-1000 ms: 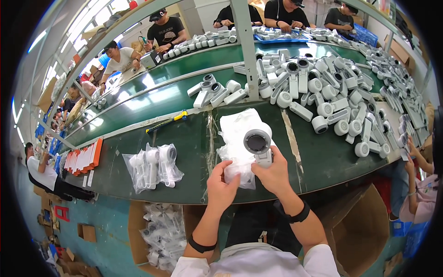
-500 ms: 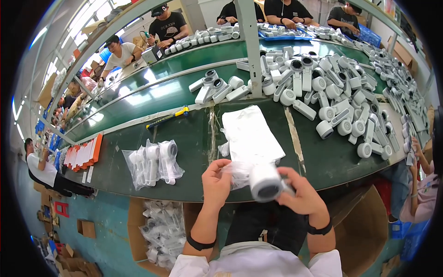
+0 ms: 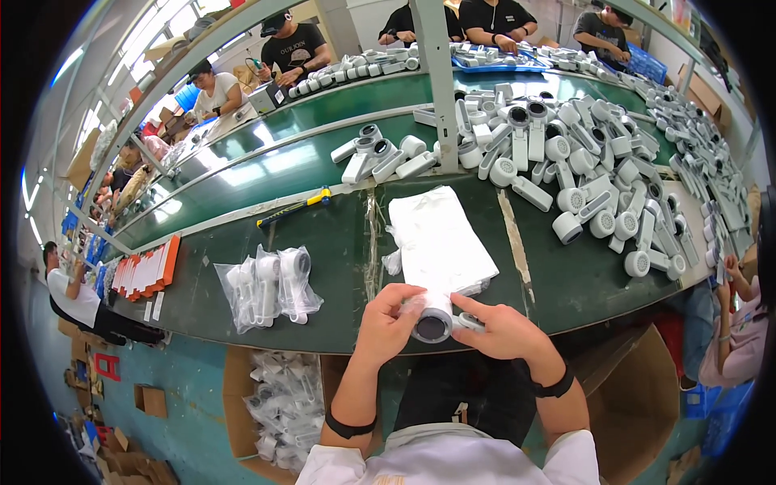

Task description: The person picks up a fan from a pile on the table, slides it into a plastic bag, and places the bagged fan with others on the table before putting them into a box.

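Between my hands, just above the near table edge, is a white handheld device shaped like a small hair dryer, its dark round end ringed in grey and facing me. My left hand is closed, its fingertips pinching thin clear plastic at the left of the head. My right hand is closed on the device's handle side, with thumb and forefinger by the head. How far the plastic covers it I cannot tell. Beyond my hands lies a stack of white plastic bags. Several bagged devices lie to the left.
Loose devices are heaped at the right. A yellow-and-black hammer lies at far left, behind orange-edged cartons. Below the table stand a box of bagged devices and another cardboard box. A metal post rises ahead; people work beyond.
The device has moved left and slightly up, from beside my right hand to between both hands. My right hand moved left with it; my left hand shifted slightly right.
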The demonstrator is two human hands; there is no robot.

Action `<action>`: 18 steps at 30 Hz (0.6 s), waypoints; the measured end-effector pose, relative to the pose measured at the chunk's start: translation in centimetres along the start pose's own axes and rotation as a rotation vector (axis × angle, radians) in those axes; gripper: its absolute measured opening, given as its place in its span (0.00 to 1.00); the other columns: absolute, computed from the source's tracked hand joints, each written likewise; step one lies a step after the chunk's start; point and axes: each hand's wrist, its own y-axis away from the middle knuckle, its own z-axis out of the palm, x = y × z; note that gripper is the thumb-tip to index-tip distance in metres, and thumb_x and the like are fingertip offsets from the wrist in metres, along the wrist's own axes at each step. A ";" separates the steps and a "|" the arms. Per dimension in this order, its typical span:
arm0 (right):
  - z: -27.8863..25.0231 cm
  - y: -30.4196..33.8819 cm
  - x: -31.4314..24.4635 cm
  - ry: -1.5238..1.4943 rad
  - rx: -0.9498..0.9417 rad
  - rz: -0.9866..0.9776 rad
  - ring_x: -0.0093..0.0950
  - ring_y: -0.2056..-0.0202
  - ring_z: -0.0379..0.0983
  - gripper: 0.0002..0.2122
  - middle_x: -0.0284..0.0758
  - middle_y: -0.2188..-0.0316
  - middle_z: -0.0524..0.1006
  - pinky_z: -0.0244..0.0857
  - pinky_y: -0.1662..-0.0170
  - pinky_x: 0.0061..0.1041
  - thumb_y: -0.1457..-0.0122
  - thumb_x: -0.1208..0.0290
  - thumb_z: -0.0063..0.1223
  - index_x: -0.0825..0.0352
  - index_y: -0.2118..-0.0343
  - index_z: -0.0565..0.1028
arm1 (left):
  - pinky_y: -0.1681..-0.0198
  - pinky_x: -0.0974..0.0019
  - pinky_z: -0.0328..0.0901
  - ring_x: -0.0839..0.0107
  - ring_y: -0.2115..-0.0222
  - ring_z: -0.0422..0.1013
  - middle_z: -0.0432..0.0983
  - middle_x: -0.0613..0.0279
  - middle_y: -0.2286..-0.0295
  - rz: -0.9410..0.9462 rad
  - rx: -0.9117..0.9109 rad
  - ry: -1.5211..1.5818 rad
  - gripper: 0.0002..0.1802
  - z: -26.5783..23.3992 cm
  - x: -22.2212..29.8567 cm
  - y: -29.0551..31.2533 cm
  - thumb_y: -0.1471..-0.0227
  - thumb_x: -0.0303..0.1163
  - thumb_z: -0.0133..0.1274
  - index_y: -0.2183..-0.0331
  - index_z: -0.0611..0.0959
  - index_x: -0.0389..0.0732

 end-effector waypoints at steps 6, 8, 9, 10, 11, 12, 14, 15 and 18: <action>2.3 -0.3 -0.6 -0.073 0.152 0.168 0.52 0.64 0.75 0.27 0.53 0.69 0.78 0.67 0.60 0.41 0.41 0.56 0.50 0.58 0.40 0.60 | 0.69 0.73 0.66 0.77 0.70 0.71 0.75 0.63 0.65 0.236 0.194 -0.286 0.10 1.4 1.3 0.4 0.50 0.20 0.56 0.62 0.82 0.36; 3.3 -0.9 0.2 -0.277 0.262 0.201 0.52 0.67 0.75 0.27 0.52 0.73 0.77 0.67 0.63 0.42 0.41 0.57 0.50 0.58 0.41 0.58 | 0.69 0.71 0.66 0.71 0.70 0.71 0.74 0.59 0.67 0.389 0.247 -0.437 0.09 2.1 1.6 0.6 0.52 0.19 0.57 0.64 0.82 0.37; 3.7 -1.0 0.3 -0.278 0.265 0.199 0.52 0.67 0.75 0.27 0.52 0.73 0.77 0.67 0.63 0.42 0.41 0.57 0.50 0.58 0.41 0.58 | 0.70 0.70 0.67 0.67 0.72 0.72 0.74 0.58 0.67 0.454 0.275 -0.466 0.10 2.5 1.4 0.6 0.53 0.17 0.57 0.65 0.83 0.38; 4.0 -1.2 0.3 -0.356 0.277 0.197 0.52 0.69 0.75 0.27 0.51 0.74 0.77 0.67 0.64 0.41 0.41 0.58 0.50 0.59 0.40 0.57 | 0.70 0.70 0.67 0.67 0.72 0.72 0.74 0.58 0.67 0.456 0.273 -0.467 0.10 2.9 1.3 0.8 0.53 0.17 0.57 0.65 0.83 0.38; 4.2 -1.3 0.2 -0.434 0.290 0.195 0.51 0.70 0.75 0.28 0.50 0.76 0.77 0.67 0.66 0.40 0.41 0.59 0.51 0.60 0.40 0.56 | 0.71 0.69 0.67 0.66 0.73 0.73 0.75 0.58 0.68 0.535 0.258 -0.494 0.10 3.2 1.1 1.0 0.53 0.17 0.56 0.66 0.83 0.38; 4.3 -1.4 0.0 -0.435 0.293 0.196 0.51 0.70 0.75 0.28 0.50 0.76 0.77 0.67 0.66 0.40 0.41 0.59 0.51 0.60 0.40 0.56 | 0.71 0.69 0.68 0.64 0.73 0.73 0.75 0.58 0.68 0.614 0.243 -0.520 0.09 3.4 1.0 1.0 0.53 0.17 0.56 0.67 0.83 0.38; 4.5 -1.6 -0.4 -0.381 0.315 0.155 0.29 0.75 0.76 0.31 0.40 0.72 0.77 0.70 0.69 0.27 0.41 0.71 0.53 0.66 0.37 0.53 | 0.71 0.67 0.70 0.61 0.73 0.75 0.77 0.58 0.69 0.660 0.231 -0.493 0.10 3.5 0.7 1.0 0.55 0.16 0.56 0.68 0.83 0.38; 4.6 -1.7 -0.6 -0.382 0.317 0.154 0.29 0.75 0.76 0.31 0.40 0.72 0.77 0.70 0.69 0.27 0.41 0.71 0.53 0.66 0.37 0.53 | 0.70 0.66 0.70 0.61 0.73 0.75 0.77 0.57 0.68 0.721 0.177 -0.507 0.11 3.5 0.5 1.0 0.58 0.16 0.56 0.68 0.83 0.37; 5.1 -1.9 -0.6 -0.384 0.392 0.097 0.27 0.65 0.76 0.31 0.42 0.66 0.77 0.69 0.60 0.25 0.41 0.74 0.51 0.66 0.36 0.51 | 0.67 0.63 0.71 0.60 0.71 0.75 0.77 0.57 0.66 0.800 0.049 -0.547 0.15 3.5 0.7 1.6 0.63 0.16 0.56 0.67 0.83 0.38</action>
